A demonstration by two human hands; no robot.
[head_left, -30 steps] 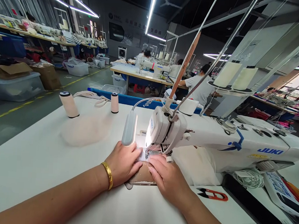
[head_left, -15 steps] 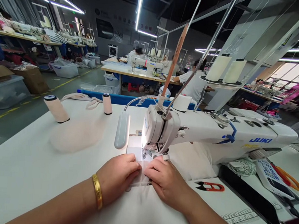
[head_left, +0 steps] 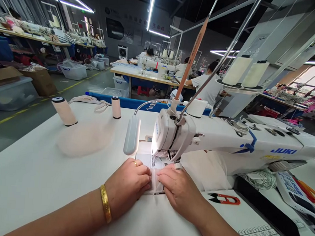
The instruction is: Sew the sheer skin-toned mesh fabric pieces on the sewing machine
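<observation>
At the needle end of the sewing machine (head_left: 172, 133), in the head view, sheer fabric (head_left: 154, 180) lies between the left hand (head_left: 129, 178) and the right hand (head_left: 180, 187), both with curled fingers closed on it. Work looks partway: this piece seems at the lining-up stage, any finished seam is indiscernible, and pale cloth (head_left: 206, 171) rests rightward on the counter (head_left: 49, 182).

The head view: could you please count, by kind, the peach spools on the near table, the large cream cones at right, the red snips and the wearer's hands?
Peach spools: 2
Large cream cones: 2
Red snips: 1
Wearer's left hand and right hand: 2
Total: 7
</observation>
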